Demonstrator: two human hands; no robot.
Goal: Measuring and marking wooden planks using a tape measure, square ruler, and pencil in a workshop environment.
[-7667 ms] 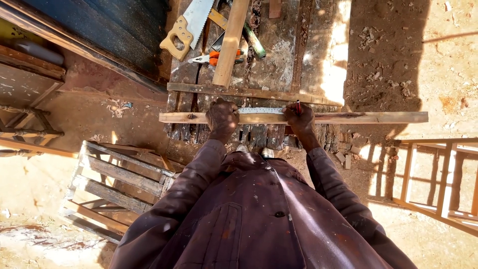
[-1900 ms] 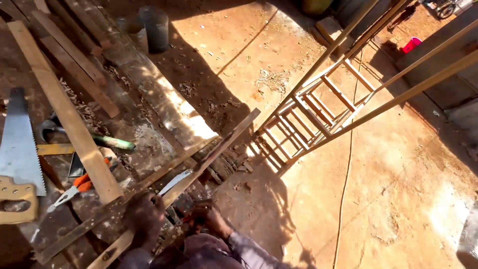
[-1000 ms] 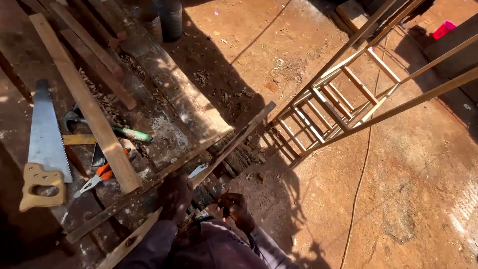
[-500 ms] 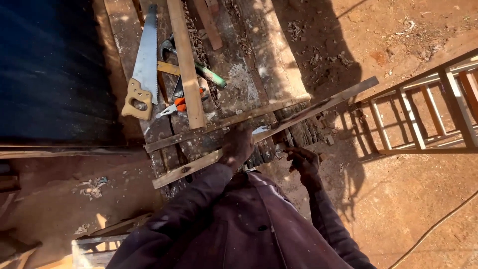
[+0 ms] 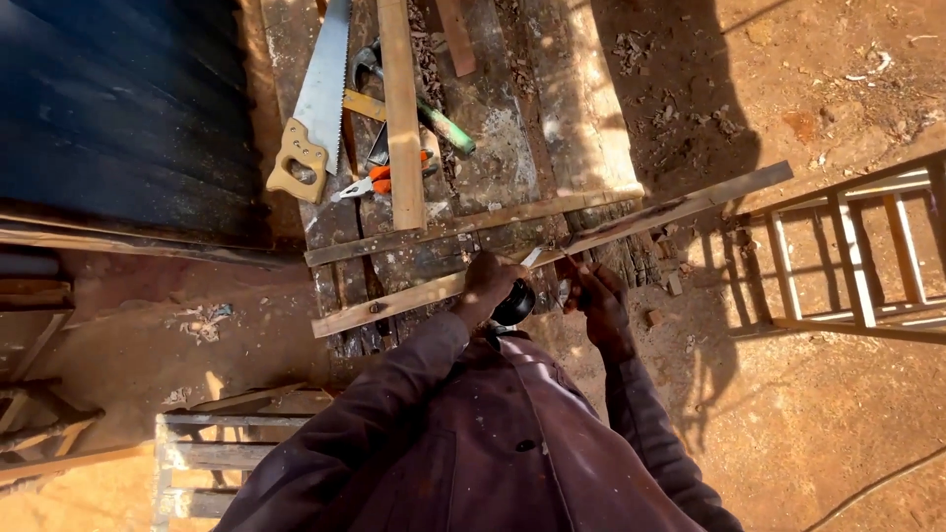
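The left hand (image 5: 490, 286) is closed around a round black tape-measure case (image 5: 514, 303), whose pale metal blade (image 5: 531, 258) runs up from it onto a long, thin, pale wooden strip (image 5: 631, 217). That strip lies slantwise across the near end of a rough, weathered plank workbench (image 5: 512, 138), its right end jutting out over the red earth ground (image 5: 838, 394). The right hand (image 5: 598, 296) sits just beside the left, fingers curled at the bench edge below the strip; whether it grips anything cannot be told from here. Both arms wear the dark, stained sleeves of a work coat (image 5: 493, 443).

Just beyond the strip, a second, darker wooden lath (image 5: 434, 229) lies almost parallel to it. Farther up the bench, a broad pale board (image 5: 401, 108) runs lengthwise, with a handsaw with a light wooden handle (image 5: 313, 108) to its left, orange-handled pliers (image 5: 379, 183) beside it, and a green-handled hammer (image 5: 434, 113) partly under it. A bare wooden frame (image 5: 857, 266) lies on the ground to the right, and a slatted wooden pallet (image 5: 207, 458) rests at lower left.
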